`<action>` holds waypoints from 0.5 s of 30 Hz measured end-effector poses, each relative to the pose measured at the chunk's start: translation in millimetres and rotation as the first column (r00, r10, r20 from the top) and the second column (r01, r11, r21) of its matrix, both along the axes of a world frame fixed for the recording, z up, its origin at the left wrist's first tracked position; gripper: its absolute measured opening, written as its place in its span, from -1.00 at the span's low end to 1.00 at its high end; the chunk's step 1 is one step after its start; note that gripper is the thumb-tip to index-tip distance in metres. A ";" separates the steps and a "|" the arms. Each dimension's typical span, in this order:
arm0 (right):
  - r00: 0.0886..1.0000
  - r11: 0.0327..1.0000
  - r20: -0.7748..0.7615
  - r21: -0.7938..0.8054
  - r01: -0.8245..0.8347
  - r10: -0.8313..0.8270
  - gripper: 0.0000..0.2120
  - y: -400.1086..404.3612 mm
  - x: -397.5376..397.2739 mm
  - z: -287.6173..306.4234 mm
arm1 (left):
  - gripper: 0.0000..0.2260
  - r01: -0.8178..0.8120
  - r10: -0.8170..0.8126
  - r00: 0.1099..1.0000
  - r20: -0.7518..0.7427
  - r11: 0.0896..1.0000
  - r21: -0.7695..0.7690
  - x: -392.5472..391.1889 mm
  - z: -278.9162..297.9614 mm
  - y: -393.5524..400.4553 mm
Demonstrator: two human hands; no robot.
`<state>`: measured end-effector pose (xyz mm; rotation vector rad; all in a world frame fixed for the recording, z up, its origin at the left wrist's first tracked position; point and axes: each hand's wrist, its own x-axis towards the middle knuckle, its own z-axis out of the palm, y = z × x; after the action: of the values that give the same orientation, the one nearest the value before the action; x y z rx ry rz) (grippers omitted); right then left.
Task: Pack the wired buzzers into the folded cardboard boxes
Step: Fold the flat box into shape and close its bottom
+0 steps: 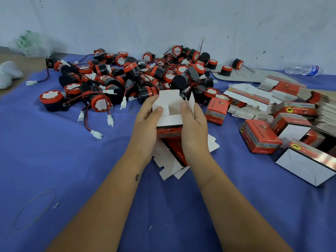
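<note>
A small red and black cardboard box [169, 122] with white flaps standing open is held between both hands above the blue cloth. My left hand [145, 124] grips its left side, thumb pressing a white flap. My right hand [193, 128] grips the right side, thumb on the inner flap. I cannot see inside the box. A big pile of black and red wired buzzers [127, 77] with white connectors lies just beyond the hands. Flat unfolded box blanks [172, 159] lie under my wrists.
Several folded red boxes [258, 137] stand at the right, with stacks of flat blanks [291, 95] behind them. A plastic bottle [301, 70] lies by the wall at the far right. A rubber band [34, 210] rests on the blue cloth [72, 160] at the near left.
</note>
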<state>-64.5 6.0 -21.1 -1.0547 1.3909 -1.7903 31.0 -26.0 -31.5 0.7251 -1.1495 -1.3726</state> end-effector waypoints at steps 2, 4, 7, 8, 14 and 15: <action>0.996 0.995 -0.057 -0.073 -0.067 0.063 -0.70 2.3 0.6 0.7 | -0.70 -0.028 0.031 0.998 -0.052 0.998 0.053 -0.5 -0.2 -1.6; 0.984 0.982 -0.130 -0.128 -0.137 0.120 -0.56 4.0 -0.7 -0.7 | -0.72 -0.039 0.043 0.997 -0.061 0.997 0.062 -1.1 -0.6 -1.7; 0.958 0.961 -0.189 -0.136 -0.242 0.214 -0.53 4.2 -4.8 -4.9 | -0.72 -0.041 0.045 0.997 -0.058 0.997 0.066 -0.9 -0.6 -1.2; 0.949 0.957 -0.213 -0.125 -0.262 0.232 -0.56 3.5 -5.9 -5.9 | -0.71 -0.040 0.043 0.998 -0.049 0.997 0.062 -0.5 -0.1 -0.8; 0.947 0.942 0.021 -0.109 -0.316 0.320 -0.65 0.7 -8.3 -1.5 | -0.71 -0.053 0.054 0.998 -0.018 0.998 0.038 -0.1 1.1 0.2; 0.943 0.944 0.082 -0.103 -0.315 0.323 -0.63 1.1 -7.6 -0.5 | -0.69 -0.053 0.054 0.998 -0.028 0.998 0.036 -0.8 0.8 0.9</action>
<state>-72.1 7.1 -21.6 -1.1497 1.0225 -1.6501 30.2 -25.2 -30.7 0.7539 -1.0784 -1.3571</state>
